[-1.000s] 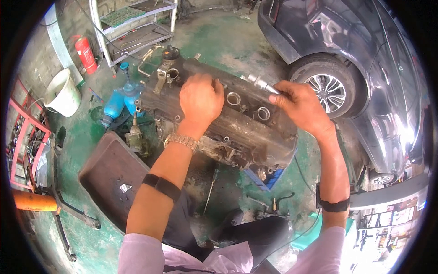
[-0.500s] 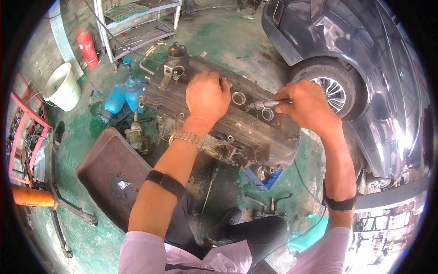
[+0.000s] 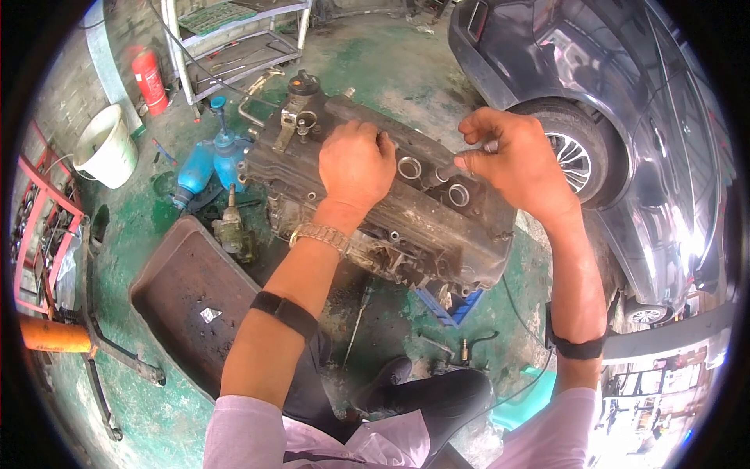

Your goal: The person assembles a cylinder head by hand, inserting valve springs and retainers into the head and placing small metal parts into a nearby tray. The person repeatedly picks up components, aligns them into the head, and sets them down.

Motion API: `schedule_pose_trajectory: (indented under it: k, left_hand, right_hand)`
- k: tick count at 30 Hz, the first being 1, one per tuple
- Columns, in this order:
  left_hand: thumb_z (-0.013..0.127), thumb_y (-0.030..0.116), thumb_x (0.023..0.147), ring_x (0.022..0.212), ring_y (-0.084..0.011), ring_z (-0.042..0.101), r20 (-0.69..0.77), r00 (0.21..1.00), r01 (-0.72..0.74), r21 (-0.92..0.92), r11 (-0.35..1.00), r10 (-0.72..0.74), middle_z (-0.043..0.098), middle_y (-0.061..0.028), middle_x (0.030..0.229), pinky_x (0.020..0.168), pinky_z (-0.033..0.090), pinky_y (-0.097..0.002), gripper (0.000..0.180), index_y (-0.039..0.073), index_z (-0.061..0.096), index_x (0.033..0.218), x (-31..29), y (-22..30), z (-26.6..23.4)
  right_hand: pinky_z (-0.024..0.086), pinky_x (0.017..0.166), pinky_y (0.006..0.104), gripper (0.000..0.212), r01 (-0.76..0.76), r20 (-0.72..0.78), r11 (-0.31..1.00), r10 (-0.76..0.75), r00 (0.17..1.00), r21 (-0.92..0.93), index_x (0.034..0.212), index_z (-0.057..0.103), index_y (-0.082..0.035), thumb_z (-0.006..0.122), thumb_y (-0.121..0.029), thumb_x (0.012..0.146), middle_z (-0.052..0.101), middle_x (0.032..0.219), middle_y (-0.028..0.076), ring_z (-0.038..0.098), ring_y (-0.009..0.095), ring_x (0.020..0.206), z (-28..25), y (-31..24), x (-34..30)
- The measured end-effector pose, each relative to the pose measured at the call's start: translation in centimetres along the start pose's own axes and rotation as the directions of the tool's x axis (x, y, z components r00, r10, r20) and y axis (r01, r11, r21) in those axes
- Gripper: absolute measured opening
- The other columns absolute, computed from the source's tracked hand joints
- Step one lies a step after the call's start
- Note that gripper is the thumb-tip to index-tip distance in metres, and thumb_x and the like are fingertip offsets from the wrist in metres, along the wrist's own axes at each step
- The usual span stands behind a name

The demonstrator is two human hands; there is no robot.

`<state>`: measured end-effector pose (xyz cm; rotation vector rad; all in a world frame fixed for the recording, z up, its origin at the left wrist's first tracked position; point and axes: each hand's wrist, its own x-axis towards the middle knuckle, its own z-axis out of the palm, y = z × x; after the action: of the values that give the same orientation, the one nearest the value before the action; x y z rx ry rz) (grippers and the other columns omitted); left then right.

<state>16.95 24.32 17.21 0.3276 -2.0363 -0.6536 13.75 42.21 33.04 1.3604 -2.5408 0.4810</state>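
A greasy engine (image 3: 426,227) with a grey-brown top cover lies in front of me. My left hand (image 3: 357,166) is closed in a fist on the cover's middle; whatever its curled fingers may hold is hidden. Over the right part of the cover, my right hand (image 3: 519,164) pinches a silver rod-shaped metal tool (image 3: 447,173). That tool is blurred and partly covered by the fingers, so its exact kind is unclear. It points down between two round ringed openings, the left one (image 3: 408,167) and the right one (image 3: 458,195). A dark filler cap (image 3: 303,82) stands at the far left end.
A brown drip tray (image 3: 187,289) lies on the floor at the left, near blue bottles (image 3: 228,164). Under the engine's near side sits a blue crate (image 3: 449,306). A dark car (image 3: 578,59) stands at the right, a metal shelf (image 3: 242,59) at the back.
My right hand has moved slightly up and left and turned, and the tool in it now slants more steeply. My left hand stays in place.
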Motion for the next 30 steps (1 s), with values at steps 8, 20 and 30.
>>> schedule_pose_trajectory:
  k: [8, 20, 30]
  left_hand:
    - [0.066, 0.018, 0.086, 0.084, -0.0363, 0.065, -0.007, 1.000, -0.003, -0.006, 1.000, 0.003, 0.067, -0.0150, 0.085, 0.075, 0.052, -0.0463, 0.018, 0.002, 0.067, 0.080, -0.1, 0.0, -0.1]
    - [0.067, 0.017, 0.084, 0.082, -0.0348, 0.065, -0.026, 0.999, -0.019, 0.014, 1.000, 0.020, 0.066, -0.0138, 0.082, 0.074, 0.052, -0.0453, 0.016, 0.003, 0.066, 0.077, -0.1, 0.0, 0.0]
    - [0.067, 0.017, 0.084, 0.080, -0.0337, 0.064, -0.027, 0.999, -0.021, 0.017, 1.000, 0.021, 0.065, -0.0128, 0.081, 0.073, 0.052, -0.0449, 0.016, 0.003, 0.066, 0.076, 0.0, 0.0, 0.1]
  right_hand:
    - [0.051, 0.070, 0.0288, 0.048, -0.120, -0.003, 0.989, 0.121, 0.993, 0.088, 0.122, 0.062, 0.000, 0.080, -0.014, 0.080, 0.070, 0.090, 0.006, 0.063, 0.013, 0.075, 0.8, -1.1, 0.2]
    - [0.052, 0.073, 0.0246, 0.033, -0.166, 0.168, 0.892, 0.103, 0.980, 0.420, 0.114, 0.059, 0.002, 0.075, -0.003, 0.085, 0.071, 0.096, 0.009, 0.063, 0.009, 0.083, 1.1, 0.3, 0.4]
    - [0.054, 0.064, 0.0280, 0.031, -0.105, -0.204, 0.978, 0.142, 0.969, 0.182, 0.095, 0.060, 0.002, 0.085, -0.010, 0.080, 0.073, 0.079, 0.009, 0.066, 0.008, 0.071, 3.9, 0.0, -0.2]
